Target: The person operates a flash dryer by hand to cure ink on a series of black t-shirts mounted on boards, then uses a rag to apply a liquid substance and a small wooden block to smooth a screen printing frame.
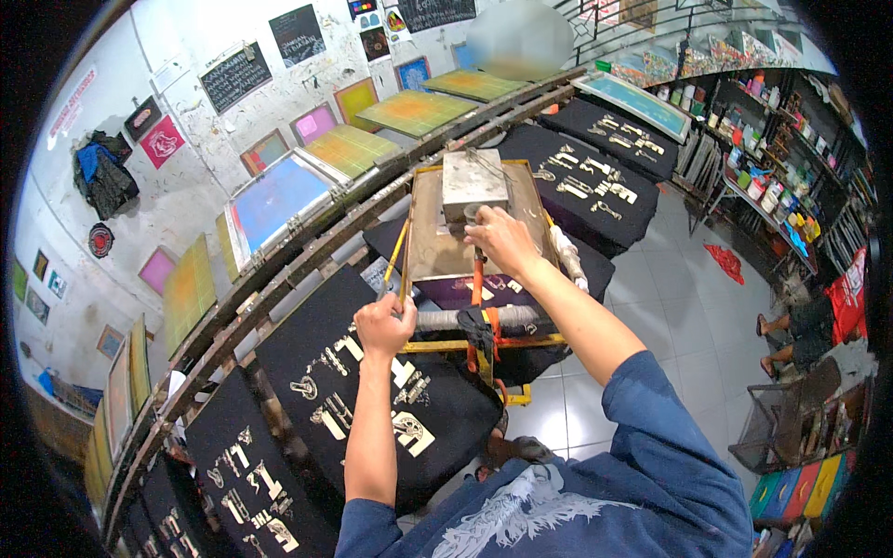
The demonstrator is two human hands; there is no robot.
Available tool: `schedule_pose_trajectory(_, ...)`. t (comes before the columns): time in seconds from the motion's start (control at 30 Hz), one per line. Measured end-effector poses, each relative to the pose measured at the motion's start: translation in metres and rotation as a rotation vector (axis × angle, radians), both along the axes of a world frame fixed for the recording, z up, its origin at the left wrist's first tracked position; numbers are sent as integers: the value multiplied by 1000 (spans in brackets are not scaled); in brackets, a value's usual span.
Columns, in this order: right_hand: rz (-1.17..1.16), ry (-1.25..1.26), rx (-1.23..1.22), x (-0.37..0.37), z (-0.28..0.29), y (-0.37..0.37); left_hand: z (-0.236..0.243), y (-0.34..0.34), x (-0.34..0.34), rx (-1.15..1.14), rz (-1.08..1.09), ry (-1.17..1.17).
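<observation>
- Far left, from where I stand: black cloths (260,479) with pale prints, laid flat on boards; soft and light, by their look
- Left of centre: the left hand (384,325), curled into a fist at the cart's near left corner, apparently gripping its frame
- Centre: the cart (437,347), yellow-railed, standing between the cloths; probably stiff and heavy, best held by its grey wrapped bar (437,321)
- On its brown panel (430,251): a pale metal box (475,177), contents hidden; likely hard and rigid
- Just below the box: the right hand (507,244), fingers curled round a small grey knob (472,214)
- Far right: bottles (771,193) crowded together, contents not discernible
</observation>
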State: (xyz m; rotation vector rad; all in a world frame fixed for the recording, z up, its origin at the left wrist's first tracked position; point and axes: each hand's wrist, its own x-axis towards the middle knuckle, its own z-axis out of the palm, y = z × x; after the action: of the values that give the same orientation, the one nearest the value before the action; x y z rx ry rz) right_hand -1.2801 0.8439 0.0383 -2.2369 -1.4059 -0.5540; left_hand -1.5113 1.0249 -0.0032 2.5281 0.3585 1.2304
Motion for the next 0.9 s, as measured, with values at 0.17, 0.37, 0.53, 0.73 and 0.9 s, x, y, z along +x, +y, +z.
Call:
schedule_pose_trajectory(0.17,75,-83,273,4,11,-14,6,-7,5,-24,8,13)
schedule_pose_trajectory(0.37,59,-57,424,-66,37,-80,5,-3,4,-39,24,10)
schedule_pose_trajectory(0.53,-67,-17,326,-92,14,-139,2,-4,4,-50,23,20)
schedule_pose_trajectory(0.73,-185,-26,294,-95,-25,-151,1,-12,5,-71,14,-126)
schedule_pose_trajectory(0.9,-229,-67,341,-91,-37,-147,-5,-20,8,-125,56,-179)
